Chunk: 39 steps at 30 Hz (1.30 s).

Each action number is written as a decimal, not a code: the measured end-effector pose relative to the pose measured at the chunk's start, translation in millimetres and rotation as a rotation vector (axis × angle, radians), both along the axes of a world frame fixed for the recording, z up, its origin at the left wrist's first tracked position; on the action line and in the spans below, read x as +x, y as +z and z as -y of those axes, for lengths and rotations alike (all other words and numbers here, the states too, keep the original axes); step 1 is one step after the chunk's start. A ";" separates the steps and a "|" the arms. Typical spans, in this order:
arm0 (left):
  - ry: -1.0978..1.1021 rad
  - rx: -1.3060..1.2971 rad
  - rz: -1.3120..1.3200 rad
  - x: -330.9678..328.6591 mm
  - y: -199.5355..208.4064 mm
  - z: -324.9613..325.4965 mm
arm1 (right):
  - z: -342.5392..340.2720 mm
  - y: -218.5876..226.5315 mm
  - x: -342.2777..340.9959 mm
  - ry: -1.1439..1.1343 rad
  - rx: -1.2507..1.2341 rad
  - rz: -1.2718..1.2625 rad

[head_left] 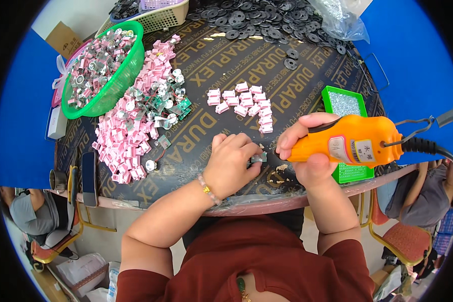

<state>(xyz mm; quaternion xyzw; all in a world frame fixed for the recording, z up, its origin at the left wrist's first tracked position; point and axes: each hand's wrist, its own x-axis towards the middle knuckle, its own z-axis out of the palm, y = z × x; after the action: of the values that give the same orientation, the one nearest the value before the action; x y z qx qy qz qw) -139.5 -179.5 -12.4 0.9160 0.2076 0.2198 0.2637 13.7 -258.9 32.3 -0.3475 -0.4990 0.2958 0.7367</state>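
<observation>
My right hand (314, 173) is wrapped round an orange electric screwdriver (355, 141), which lies sideways with its tip end toward my left hand. Between the fingers and thumb of my left hand (229, 163) is a small part with a green circuit board (259, 157), held low over the table. The screwdriver's front end is close to that part; whether they touch is hidden. Just beyond my hands, several pink plastic housings (241, 100) lie in loose rows. To their left spreads a heap of pink housings (121, 138), mixed with circuit boards (173, 105) and clear round lenses.
A green basket (140, 55) full of assembled pieces leans at the left. Black discs (256, 17) cover the far side beside a plastic bag (342, 22). At right, a green tray (327, 98) holds tiny metal pieces. A black cable (423, 145) trails from the screwdriver. Other people sit at both sides.
</observation>
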 end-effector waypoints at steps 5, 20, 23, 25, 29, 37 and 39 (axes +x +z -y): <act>0.019 0.034 0.027 1.8 -2.3 2.7 | 0.9 3.0 1.1 -0.089 -0.027 0.032; 0.061 0.075 0.021 6.1 -2.6 6.0 | 0.9 -0.3 2.9 -0.067 -0.013 0.030; 0.059 0.074 0.016 6.6 -2.0 6.8 | 0.3 -2.3 2.7 -0.063 -0.020 0.023; 0.057 0.073 0.016 6.8 -2.4 6.8 | 0.0 -2.7 2.1 -0.060 -0.036 0.017; 0.059 0.051 0.019 6.6 -3.3 7.3 | -1.2 -4.8 1.9 -0.049 -0.036 0.012; 0.049 -0.001 0.014 5.5 -3.1 5.7 | -3.0 -8.5 4.2 0.062 0.070 -0.066; 0.044 -0.010 0.014 5.5 -3.0 5.7 | -3.6 -8.3 3.9 0.067 0.068 -0.068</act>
<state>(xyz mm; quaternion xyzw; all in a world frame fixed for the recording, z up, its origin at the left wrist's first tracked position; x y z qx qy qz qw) -134.0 -185.3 -15.4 0.9082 0.2270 0.2310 0.2650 17.7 -255.3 24.0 -0.2949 -0.4948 0.3149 0.7544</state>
